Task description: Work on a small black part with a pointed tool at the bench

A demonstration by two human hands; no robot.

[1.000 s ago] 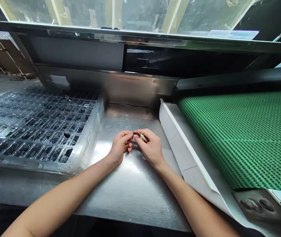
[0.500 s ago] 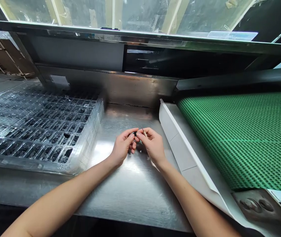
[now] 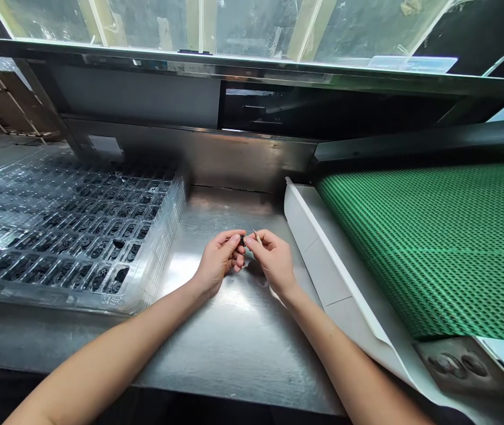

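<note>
Steel covers the bench (image 3: 229,348) where the person's two bare hands meet, just above its middle. The left hand (image 3: 217,262) has its fingers curled in, thumb and forefinger pinched on a small black part (image 3: 243,241) that sits between the two hands. The right hand (image 3: 273,260) is also closed, gripping a thin pale stick (image 3: 256,236) whose tip points up and away beside the black part; whether the stick touches the part is too small to tell. Both forearms reach in from the bottom edge. To the left lies a stack of clear plastic trays (image 3: 70,236), its pockets filled with more small black parts. To the right, a white paper-lined chute (image 3: 322,254) runs along a green mesh belt (image 3: 433,236). Behind the bench stands a metal back wall (image 3: 216,153) below a glass panel (image 3: 216,26).
</note>
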